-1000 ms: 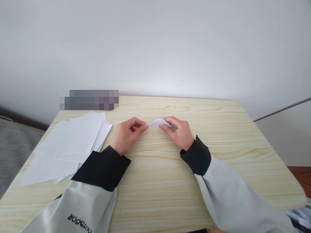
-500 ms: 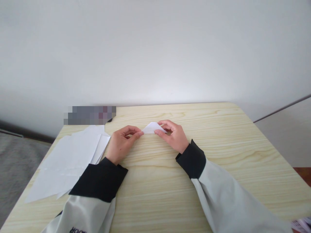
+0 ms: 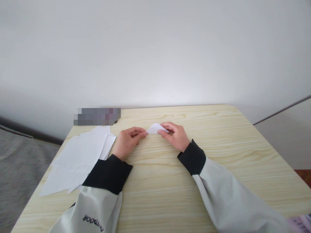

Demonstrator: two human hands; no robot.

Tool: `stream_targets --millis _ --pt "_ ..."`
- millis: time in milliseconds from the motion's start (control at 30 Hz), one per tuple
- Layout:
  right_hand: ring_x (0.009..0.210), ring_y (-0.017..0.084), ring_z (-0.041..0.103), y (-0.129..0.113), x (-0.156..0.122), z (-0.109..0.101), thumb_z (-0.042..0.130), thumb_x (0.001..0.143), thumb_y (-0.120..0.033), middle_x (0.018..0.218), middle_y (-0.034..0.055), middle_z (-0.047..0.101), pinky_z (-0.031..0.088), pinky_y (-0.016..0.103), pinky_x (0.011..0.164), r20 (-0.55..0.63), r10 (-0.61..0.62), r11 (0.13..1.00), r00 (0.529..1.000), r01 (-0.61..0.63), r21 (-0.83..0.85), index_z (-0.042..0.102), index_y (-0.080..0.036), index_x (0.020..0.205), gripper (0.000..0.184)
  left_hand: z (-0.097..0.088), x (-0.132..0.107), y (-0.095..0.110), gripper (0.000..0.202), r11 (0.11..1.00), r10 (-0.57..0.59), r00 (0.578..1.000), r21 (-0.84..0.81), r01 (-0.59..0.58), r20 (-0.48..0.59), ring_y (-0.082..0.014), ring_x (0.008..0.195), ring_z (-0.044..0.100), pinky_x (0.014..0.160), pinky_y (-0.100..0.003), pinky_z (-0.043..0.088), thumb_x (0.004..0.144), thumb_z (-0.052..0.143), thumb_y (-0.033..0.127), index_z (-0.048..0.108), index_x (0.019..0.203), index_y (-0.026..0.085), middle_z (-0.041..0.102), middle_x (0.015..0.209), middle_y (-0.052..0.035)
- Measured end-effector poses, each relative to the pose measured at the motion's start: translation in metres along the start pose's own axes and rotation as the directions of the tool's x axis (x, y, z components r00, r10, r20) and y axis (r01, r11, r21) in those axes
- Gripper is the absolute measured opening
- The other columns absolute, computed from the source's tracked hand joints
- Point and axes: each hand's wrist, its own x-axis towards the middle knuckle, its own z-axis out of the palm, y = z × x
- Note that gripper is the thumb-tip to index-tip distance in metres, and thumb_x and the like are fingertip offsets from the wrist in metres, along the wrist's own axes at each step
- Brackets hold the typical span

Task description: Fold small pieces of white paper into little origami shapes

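A small piece of folded white paper (image 3: 155, 128), roughly triangular with its peak facing the wall, is held between both hands over the middle of the table. My left hand (image 3: 128, 140) pinches its left corner between thumb and fingers. On the other side my right hand (image 3: 176, 136) grips the right part, thumb on the near face and fingers behind. The fingers partly cover both ends of the paper.
Loose white sheets (image 3: 79, 152) lie overlapping on the left of the wood-grain table (image 3: 155, 194). Behind them is a blurred dark object (image 3: 97, 116). A pale wall (image 3: 155, 55) rises beyond the far edge. Something purple and patterned (image 3: 301, 223) shows at the lower right corner.
The whole scene has shifted slightly to the right in view, the left side most. Both hands keep their hold on the folded paper, whose shape looks about the same.
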Motion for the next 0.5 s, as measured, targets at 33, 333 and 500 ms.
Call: stream_targets --millis 33,333,500 --pt "0.066 0.016 0.067 -0.0010 -0.0002 -0.0002 0.065 0.076 -0.034 0.077 0.0041 0.072 0.053 0.026 0.063 0.006 0.009 1.000 1.000 -0.009 -0.006 0.065 -0.018 0.088 0.020 0.0005 0.0000 0.0007 0.032 1.000 -0.011 1.000 -0.018 0.011 -0.017 -0.0080 0.046 0.049 0.044 -0.020 0.039 0.066 0.072 0.043 0.066 0.078 0.014 0.070 0.067 -0.0035" --pt "0.057 0.015 0.065 -0.0004 -0.0004 -0.0048 0.063 0.077 -0.036 0.062 -0.0004 0.068 0.051 0.026 0.060 0.046 0.073 0.997 0.996 -0.073 0.004 0.061 -0.017 0.096 0.027 0.0064 -0.0027 -0.0055 0.026 0.983 0.141 0.984 0.135 -0.126 -0.108 -0.0106 0.050 0.057 0.052 -0.022 0.048 0.071 0.068 0.041 0.065 0.075 0.016 0.069 0.067 -0.0015" --pt "0.057 0.014 0.065 0.0022 0.0001 -0.0070 0.062 0.078 -0.038 0.062 -0.0012 0.067 0.051 0.025 0.061 0.044 0.092 0.995 0.995 -0.093 0.020 0.060 -0.017 0.099 0.030 0.0067 -0.0029 -0.0058 0.021 0.940 0.250 0.966 0.256 -0.225 -0.067 -0.0148 0.070 0.065 0.070 -0.025 0.053 0.073 0.067 0.037 0.068 0.080 0.017 0.072 0.079 -0.0025"
